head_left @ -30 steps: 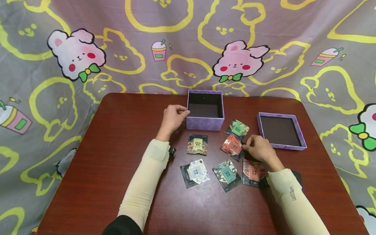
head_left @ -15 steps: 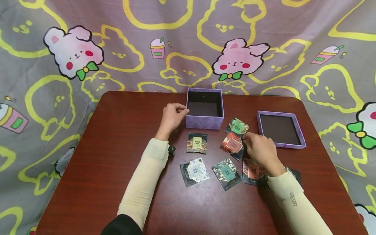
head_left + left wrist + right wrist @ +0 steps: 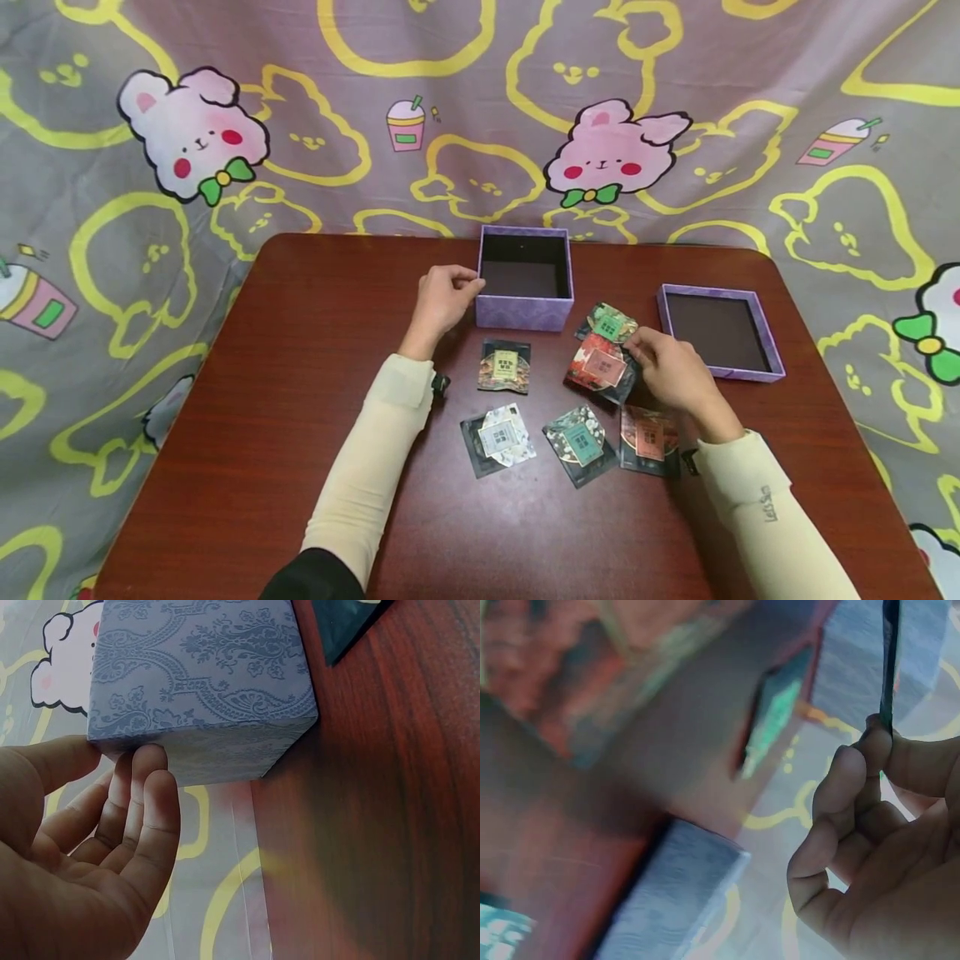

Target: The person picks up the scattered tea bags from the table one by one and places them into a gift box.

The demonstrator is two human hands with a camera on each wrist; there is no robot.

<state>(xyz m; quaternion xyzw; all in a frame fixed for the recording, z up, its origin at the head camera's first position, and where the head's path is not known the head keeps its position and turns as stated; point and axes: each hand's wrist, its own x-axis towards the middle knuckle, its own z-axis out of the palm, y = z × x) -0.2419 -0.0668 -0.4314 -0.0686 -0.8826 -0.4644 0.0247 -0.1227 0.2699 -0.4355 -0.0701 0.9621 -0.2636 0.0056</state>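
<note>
My left hand [image 3: 442, 296] pinches the left edge of a purple patterned box [image 3: 523, 314], its inside dark. In the left wrist view, thumb and curled fingertips meet at the box's corner. My right hand [image 3: 675, 367] pinches the edge of a red, dark-backed sachet [image 3: 600, 367]. That sachet shows edge-on as a thin dark strip [image 3: 889, 667] in the right wrist view. It partly covers a green sachet [image 3: 609, 321] in front of the box. Nearer lie a yellow-labelled sachet [image 3: 504, 367], a white one [image 3: 498, 440], a teal-labelled one [image 3: 582, 446] and a coral-labelled one [image 3: 649, 442].
A shallow purple lid [image 3: 776, 350] lies inside-up on the right of the brown wooden table [image 3: 300, 350]. A patterned cloth [image 3: 465, 67] hangs behind the table's back edge.
My right hand has raised the red sachet by its right edge and shifted slightly right and up with it. My left hand stays at the box.
</note>
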